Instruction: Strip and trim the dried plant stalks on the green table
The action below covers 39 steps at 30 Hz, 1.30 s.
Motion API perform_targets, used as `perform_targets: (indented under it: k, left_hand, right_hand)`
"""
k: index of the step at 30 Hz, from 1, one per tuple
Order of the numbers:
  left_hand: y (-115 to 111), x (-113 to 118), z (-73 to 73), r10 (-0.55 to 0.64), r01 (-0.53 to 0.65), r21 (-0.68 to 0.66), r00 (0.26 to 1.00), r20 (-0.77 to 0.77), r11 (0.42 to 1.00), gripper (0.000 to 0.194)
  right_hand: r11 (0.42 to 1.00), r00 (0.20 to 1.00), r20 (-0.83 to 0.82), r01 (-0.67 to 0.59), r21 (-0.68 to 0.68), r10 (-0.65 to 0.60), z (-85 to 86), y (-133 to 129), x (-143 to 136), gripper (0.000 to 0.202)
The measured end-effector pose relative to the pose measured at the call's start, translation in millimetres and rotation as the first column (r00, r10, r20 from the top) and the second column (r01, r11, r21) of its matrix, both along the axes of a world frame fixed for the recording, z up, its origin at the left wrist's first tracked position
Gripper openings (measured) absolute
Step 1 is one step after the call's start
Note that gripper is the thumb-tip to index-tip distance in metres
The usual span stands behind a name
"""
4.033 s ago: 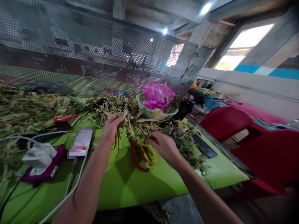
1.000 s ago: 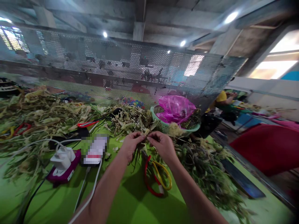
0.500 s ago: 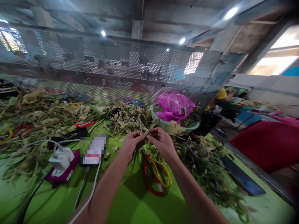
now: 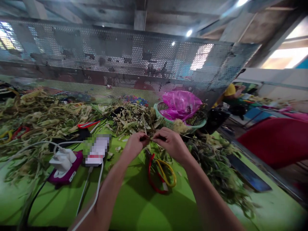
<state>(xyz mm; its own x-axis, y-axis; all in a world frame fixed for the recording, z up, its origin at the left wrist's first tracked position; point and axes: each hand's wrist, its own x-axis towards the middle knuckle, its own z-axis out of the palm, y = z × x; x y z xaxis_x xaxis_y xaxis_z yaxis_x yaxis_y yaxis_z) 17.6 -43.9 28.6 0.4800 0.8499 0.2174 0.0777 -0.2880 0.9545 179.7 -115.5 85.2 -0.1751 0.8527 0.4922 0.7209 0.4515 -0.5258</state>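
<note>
My left hand (image 4: 134, 145) and my right hand (image 4: 170, 141) meet above the green table (image 4: 134, 205), thumbs and fingertips pinched on a small piece of dried plant (image 4: 150, 139) between them. Much of the piece is hidden by the fingers. Just below my hands lie scissors (image 4: 166, 176) with one red and one yellow handle loop, their blades pointing away among leaf scraps. Behind my hands is a heap of dried plant bits (image 4: 134, 118). At its right stands a green basket (image 4: 199, 128) with a pink plastic bag (image 4: 181, 104).
Left: dried stalks (image 4: 50, 118), a purple power strip (image 4: 74, 173) with white plugs, and a phone (image 4: 98, 150) on a cable. Right: greener stalks (image 4: 214, 170) and a dark flat device (image 4: 250, 175). A perforated metal panel (image 4: 115, 67) stands behind; a person in yellow (image 4: 230, 90) is beyond.
My fingertips have shifted slightly on the plant piece, and my right hand has turned a little, moving up and right. The view has tilted slightly downwards.
</note>
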Motion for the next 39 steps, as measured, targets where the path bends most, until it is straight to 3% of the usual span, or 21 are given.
perform_targets:
  k: [2, 4, 7, 9, 11, 15, 20, 25, 29, 32, 34, 36, 39]
  left_hand:
    - [-4, -1, 2.0, -0.107, 0.112, 0.062, 0.991, -0.081, 0.992, 0.011]
    - [-7, -1, 5.2, -0.217, 0.22, 0.036, 0.974, -0.071, 0.975, 0.008]
    - [-11, -1, 10.1, -0.275, 0.292, -0.132, 0.952, 0.134, 0.947, 0.018]
    - [-11, -1, 12.0, -0.188, 0.266, -0.276, 0.942, 0.279, 0.923, 0.029]
    - [-9, -2, 12.1, -0.065, 0.206, -0.374, 0.932, 0.357, 0.904, 0.036]
    - [-4, -3, 10.8, 0.09, 0.085, -0.415, 0.919, 0.385, 0.906, 0.034]
    - [-4, -4, 15.1, 0.139, 0.048, -0.454, 0.919, 0.369, 0.89, 0.024]
    - [-2, -5, 13.1, 0.117, -0.024, -0.332, 0.957, 0.264, 0.943, 0.018]
    - [-1, -6, 8.0, 0.11, -0.11, -0.01, 0.994, 0.013, 0.994, 0.01]
    - [-3, -5, 5.9, 0.062, -0.038, 0.214, 0.992, -0.11, 0.976, 0.008]
    - [-4, -5, 6.0, -0.001, 0.037, 0.225, 0.987, -0.16, 0.974, 0.008]
    - [-5, -6, 7.8, -0.114, 0.129, 0.129, 0.986, -0.12, 0.983, 0.007]
    - [-8, -7, 13.9, -0.226, 0.244, -0.13, 0.964, 0.142, 0.961, 0.017]
  right_hand:
    - [1.0, 0.999, -0.045, -0.028, -0.012, 0.028, -2.8, 4, 4, 0.006]
    - [0.997, 0.989, -0.145, -0.048, -0.058, 0.039, -8.9, 9, 9, 0.005]
    - [0.977, 0.937, -0.35, -0.065, -0.203, -0.011, -19.6, 17, 14, 0.014]
    - [0.965, 0.911, -0.41, -0.061, -0.254, -0.05, -24.5, 19, 13, 0.017]
    - [0.974, 0.93, -0.363, -0.029, -0.225, -0.056, -26.4, 19, 9, 0.015]
    - [0.996, 0.993, -0.106, 0.045, -0.076, -0.053, -22.9, 14, 0, 0.01]
    - [0.998, 0.996, 0.081, 0.035, 0.047, -0.038, -17.5, 7, -6, 0.012]
    - [0.993, 0.953, 0.297, 0.032, 0.114, -0.065, -16.7, 2, -16, 0.015]
    - [0.985, 0.911, 0.41, -0.03, 0.167, -0.041, -13.4, -1, -22, 0.019]
    - [0.988, 0.947, 0.32, -0.026, 0.154, -0.025, -10.7, 0, -17, 0.017]
    - [0.995, 0.982, 0.188, -0.025, 0.101, 0.005, -11.3, 3, -10, 0.015]
    - [0.999, 1.0, 0.0, -0.016, 0.042, 0.016, -14.5, 9, -2, 0.01]
    - [0.997, 0.957, -0.288, 0.012, -0.073, -0.032, -21.8, 17, 5, 0.008]
